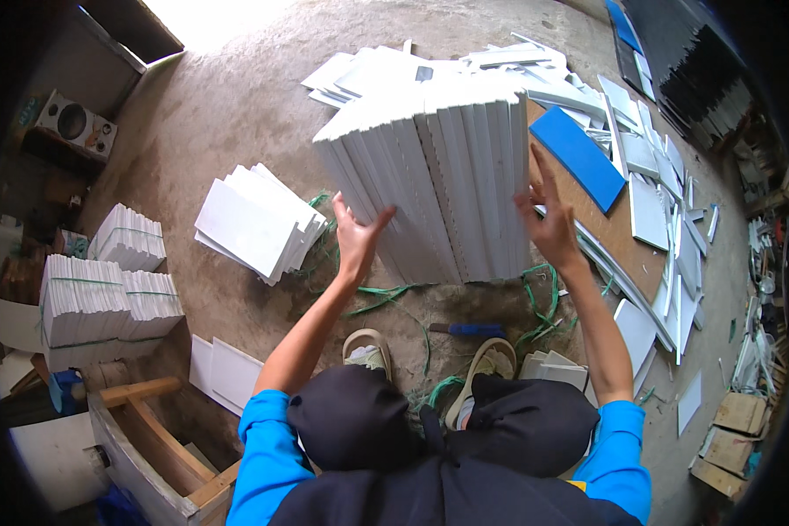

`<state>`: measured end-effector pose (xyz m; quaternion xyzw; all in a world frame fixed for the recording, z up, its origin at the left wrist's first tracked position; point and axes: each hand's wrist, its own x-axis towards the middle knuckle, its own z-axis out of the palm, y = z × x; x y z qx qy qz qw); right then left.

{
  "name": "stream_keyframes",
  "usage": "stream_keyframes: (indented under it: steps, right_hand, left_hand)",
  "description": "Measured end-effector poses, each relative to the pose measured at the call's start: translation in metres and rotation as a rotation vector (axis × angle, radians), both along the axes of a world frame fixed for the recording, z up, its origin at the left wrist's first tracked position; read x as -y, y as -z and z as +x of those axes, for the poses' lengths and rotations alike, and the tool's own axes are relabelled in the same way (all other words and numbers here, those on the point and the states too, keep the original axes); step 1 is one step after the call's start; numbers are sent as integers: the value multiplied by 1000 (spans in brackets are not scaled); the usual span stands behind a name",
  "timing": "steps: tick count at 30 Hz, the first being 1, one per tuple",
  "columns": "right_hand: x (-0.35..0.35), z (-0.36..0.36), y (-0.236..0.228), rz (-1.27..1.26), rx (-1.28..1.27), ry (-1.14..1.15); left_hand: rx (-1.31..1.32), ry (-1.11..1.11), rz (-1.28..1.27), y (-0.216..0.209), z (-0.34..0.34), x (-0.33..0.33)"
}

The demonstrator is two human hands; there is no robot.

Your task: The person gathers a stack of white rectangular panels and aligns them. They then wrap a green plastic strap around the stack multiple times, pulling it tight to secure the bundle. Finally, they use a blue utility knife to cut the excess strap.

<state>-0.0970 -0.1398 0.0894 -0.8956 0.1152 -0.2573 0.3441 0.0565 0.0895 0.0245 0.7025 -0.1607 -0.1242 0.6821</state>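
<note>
A stack of white panels stands upright before the person's shoes. Left hand and right hand are spread at its sides. Green twine and a blue-handled tool lie between; loose white boards crowd the right.

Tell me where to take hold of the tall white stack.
The stack is likely best held by its two outer faces, from left and right at once: its slabs stand on edge, side by side, so inward pressure should keep them together.
</note>
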Motion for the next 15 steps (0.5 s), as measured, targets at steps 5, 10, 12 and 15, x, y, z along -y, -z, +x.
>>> stream_keyframes:
  steps: [5, 10, 12, 15]
  right_hand:
    - [-1, -23, -37, -340, 58, 19]
    - [-10, -26, -31, -550, 11, -12]
    - [-16, -28, -24, -572, -87, -16]
    - [-16, -34, -9, -632, -225, 4]
  left_hand:
    - [-231, 9, -44, 2, -2, 15]
    - [-595, 296, -58, 104, -30, 24]
    - [-778, 385, -52, 129, -50, 31]
    - [-893, 461, 4, 132, -60, 36]
